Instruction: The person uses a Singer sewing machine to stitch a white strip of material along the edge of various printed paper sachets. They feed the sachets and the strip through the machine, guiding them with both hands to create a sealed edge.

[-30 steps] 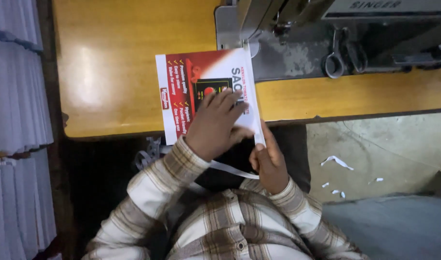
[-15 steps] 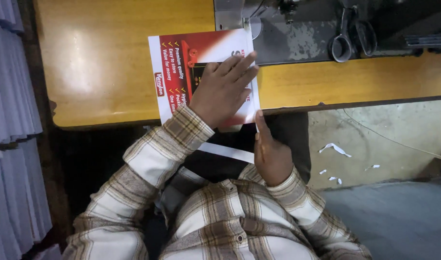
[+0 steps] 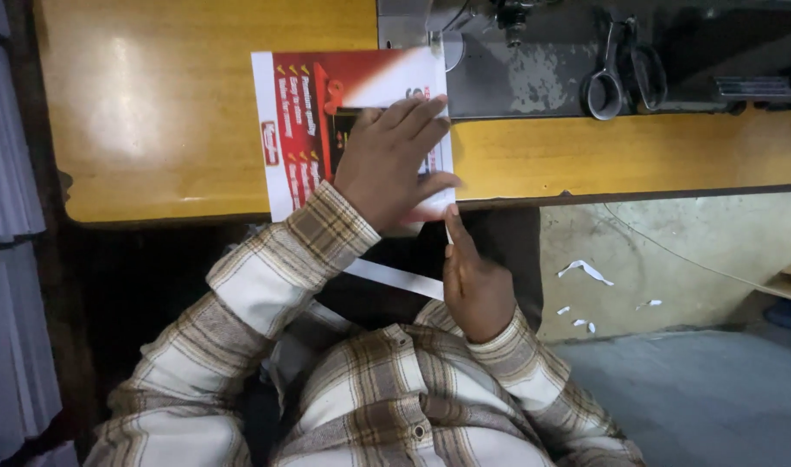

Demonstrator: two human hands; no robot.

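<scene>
**Printed bag held flat on a sewing table, seen from above.**

The left hand [image 3: 391, 164], fingers spread and palm down, presses a flat printed bag [image 3: 326, 104] onto the yellow tabletop [image 3: 153, 112] at upper centre of the frame; it grips nothing, only weighs the sheet down. The right hand [image 3: 473, 285], below the table edge, has its fingers nearly straight and touches the bag's lower right corner, beside a white strip [image 3: 395, 278] trailing toward the lap; whether it pinches either cannot be told. The bag looks thin, light, limp and somewhat slick, best held at an edge or corner. Its face is a red panel fading to white at upper right, with a white left margin, yellow tick marks and a small red label. Scissors [image 3: 625, 78] lie on the grey machine bed [image 3: 534, 78], upper right.
</scene>
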